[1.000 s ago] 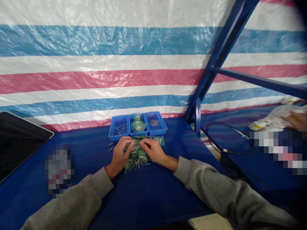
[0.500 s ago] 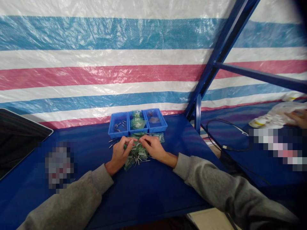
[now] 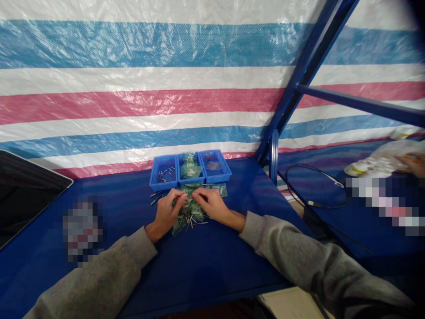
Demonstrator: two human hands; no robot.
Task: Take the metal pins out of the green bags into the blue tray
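My left hand (image 3: 167, 212) is closed in a pinch above a pile of green plastic bags (image 3: 198, 214). Facing it, my right hand (image 3: 213, 205) also pinches, fingertips close to those of the left. Whatever small thing lies between the fingers is too small to make out. Slim metal pins (image 3: 190, 220) are scattered on the near side of the pile. Just behind stand three joined blue bins: the left bin (image 3: 156, 182) has several pins in it, the middle bin (image 3: 191, 180) holds green bags, and the right bin (image 3: 219, 179) contains small items I cannot make out.
A dark-screened device (image 3: 29, 195) stands at the left edge, with a blurred-out item nearby. At right are a blue metal frame (image 3: 288, 102), a black cable (image 3: 299, 166), a white plastic bag (image 3: 381, 157) and another person's hand (image 3: 416, 163). Striped sheeting (image 3: 149, 104) hangs behind.
The fingers of my left hand have curled in more, and my right fingertips have shifted slightly. Both hands stay over the pile; the bins and bags have not moved.
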